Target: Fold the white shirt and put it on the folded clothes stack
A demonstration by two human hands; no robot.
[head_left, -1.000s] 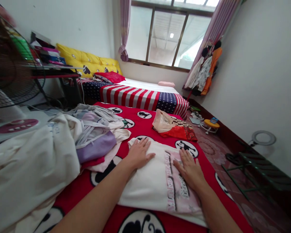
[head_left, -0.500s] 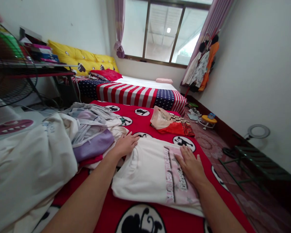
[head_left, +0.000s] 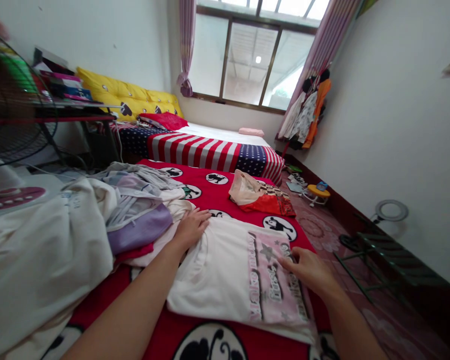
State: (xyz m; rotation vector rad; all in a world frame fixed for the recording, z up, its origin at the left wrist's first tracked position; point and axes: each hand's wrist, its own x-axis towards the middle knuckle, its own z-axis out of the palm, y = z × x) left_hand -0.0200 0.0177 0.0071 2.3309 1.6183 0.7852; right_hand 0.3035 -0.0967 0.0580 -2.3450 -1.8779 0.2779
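A white T-shirt [head_left: 217, 270] lies folded on the red bedspread, its pink printed panel with lettering facing up on the right. My left hand [head_left: 192, 227] rests flat at the shirt's far left corner by the collar, fingers stretched out and together. At the shirt's right edge, my right hand [head_left: 309, 270] is closed, with the thumb on the print and the other fingers curled over the border, partly hidden. Left of the shirt is a heap of loose clothes, with a purple garment [head_left: 140, 231] and a large cream garment [head_left: 48, 255].
A folded orange and beige garment [head_left: 260, 192] lies farther up the red bedspread [head_left: 165, 337]. A fan [head_left: 15, 105] stands at the left. Beyond is a bed with a striped, starred cover [head_left: 195, 147]. A green folding stool [head_left: 393, 255] and ring light [head_left: 392, 210] stand at the right.
My right hand has gone from lying flat on the print to curling at the shirt's right edge, nearer me. The left hand stays at the collar corner. The view has tilted up slightly.
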